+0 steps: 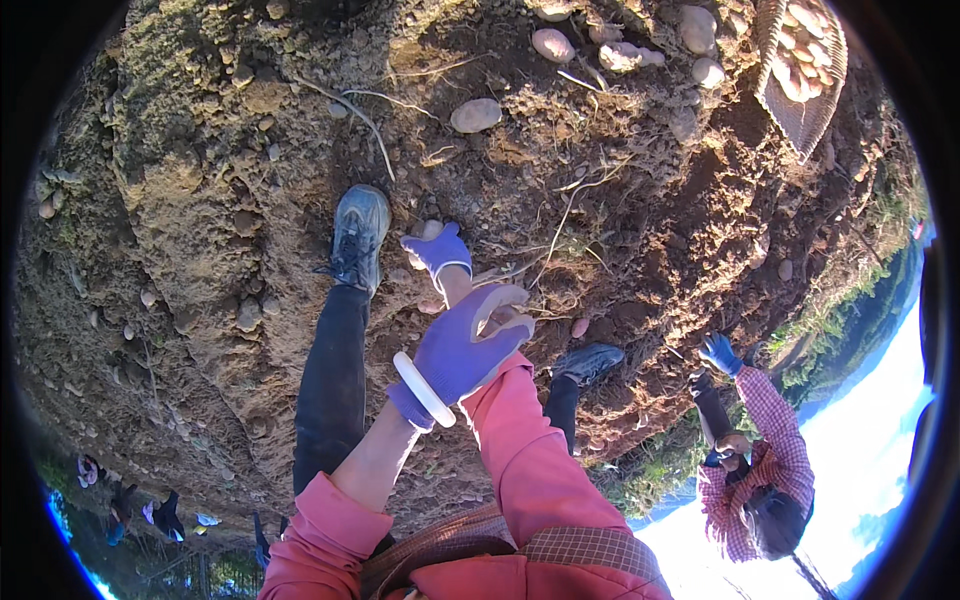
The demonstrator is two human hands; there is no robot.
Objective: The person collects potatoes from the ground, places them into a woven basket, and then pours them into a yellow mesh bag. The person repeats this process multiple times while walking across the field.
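Note:
My right hand (pixel 441 250), in a purple glove with pale grip coating, reaches down to the soil beside my left shoe (pixel 360 232). A pale potato (pixel 430 229) sits between its thumb and fingers. My left hand (pixel 469 341) crosses above the right forearm, gloved the same way, with a white bangle (pixel 424 390) at the wrist. Its fingers curl with a gap to the thumb, and I see nothing held there. Near the hands lie a pinkish potato (pixel 580 328) and another (pixel 430 306), partly hidden by the right wrist.
Several potatoes lie at the top, including a pink one (pixel 553 46) and a lone one (pixel 476 115). A woven sack (pixel 814 112) holds many more. At right, a person in a checked shirt (pixel 780 427) bends over the soil. Dry stems (pixel 559 225) cross the ground. More people appear far left.

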